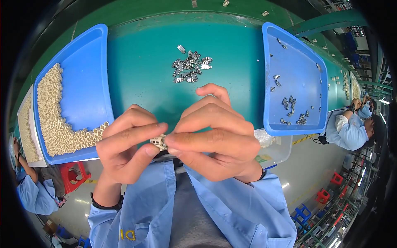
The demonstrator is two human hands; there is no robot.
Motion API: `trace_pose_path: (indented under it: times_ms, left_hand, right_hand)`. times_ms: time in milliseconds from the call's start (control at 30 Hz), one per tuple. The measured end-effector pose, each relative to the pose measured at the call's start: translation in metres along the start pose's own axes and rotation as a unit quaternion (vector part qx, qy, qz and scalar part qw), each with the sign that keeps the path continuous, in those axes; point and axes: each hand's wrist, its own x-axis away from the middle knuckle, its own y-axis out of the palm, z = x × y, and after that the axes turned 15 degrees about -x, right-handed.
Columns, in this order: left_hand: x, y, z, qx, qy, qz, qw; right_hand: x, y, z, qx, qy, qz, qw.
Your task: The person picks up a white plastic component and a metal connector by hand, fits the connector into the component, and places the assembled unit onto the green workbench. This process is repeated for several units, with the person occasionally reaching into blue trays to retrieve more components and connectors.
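A small cream plastic part is pinched between left hand and right hand, largely hidden by fingertips, perhaps with metal fitted. Loose silvery metal clips are heaped beyond on the green table.

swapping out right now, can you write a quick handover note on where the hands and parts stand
Left hand and right hand: both pinch one small cream part between thumb and fingers, held over the near edge of the green table.
Parts: loose pile of small metal clips mid-table; left blue tray holds many cream parts along its left and near sides; right blue tray holds a few scattered small metal pieces.
Done: cannot tell a count.
Left: most cream parts remain in the left tray.
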Motion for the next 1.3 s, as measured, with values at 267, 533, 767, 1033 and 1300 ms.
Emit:
trace_pose_path:
  times_ms: [267, 533, 767, 1033, 1300]
  left_hand:
    - [0.005, 0.006, 0.001, 0.061, -0.055, 0.013, 0.997]
    - [0.005, 0.003, 0.005, 0.044, -0.055, 0.011, 0.997]
    - [0.006, 0.005, 0.004, 0.054, -0.053, 0.007, 0.997]
    - [0.007, 0.008, 0.006, 0.049, -0.062, 0.02, 0.997]
    - [0.009, 0.008, 0.006, 0.036, -0.051, 0.027, 0.998]
  right_hand:
    - [0.005, -0.005, -0.001, -0.051, 0.036, 0.004, 0.998]
    - [0.001, -0.009, -0.013, -0.026, 0.041, 0.015, 0.999]
    - [0.001, -0.009, -0.014, -0.027, 0.023, 0.021, 0.999]
    - [0.007, -0.007, -0.015, -0.017, 0.028, 0.018, 0.999]
    - [0.01, -0.003, -0.015, -0.003, 0.025, 0.037, 0.999]
